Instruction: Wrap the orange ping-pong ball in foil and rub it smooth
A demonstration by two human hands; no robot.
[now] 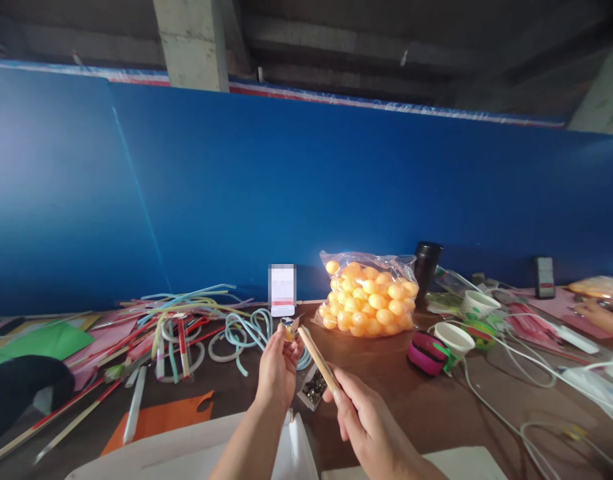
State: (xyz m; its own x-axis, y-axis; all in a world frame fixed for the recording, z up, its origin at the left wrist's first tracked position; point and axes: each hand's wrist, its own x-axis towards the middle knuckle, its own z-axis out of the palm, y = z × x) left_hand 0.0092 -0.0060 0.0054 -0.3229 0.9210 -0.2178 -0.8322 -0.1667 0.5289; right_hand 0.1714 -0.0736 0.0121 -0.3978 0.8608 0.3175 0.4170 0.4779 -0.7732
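Observation:
My right hand grips a flat wooden stick, slanting up and left. Its upper end comes close to the fingers of my left hand; whether they touch I cannot tell. My left hand is closed around a small yellowish item with dark and bluish parts, too small to name. Below and between the hands sits a small open tray of dark, shiny little pieces, partly covered by my right hand. Behind my left hand stands a phone with a lit, blurred screen.
At the back is a clear bag of orange balls, beside a black bottle. Coloured tubes and strips crowd the left. Paper cups, a magenta pouch and white cables lie right. Another person's hand is far right.

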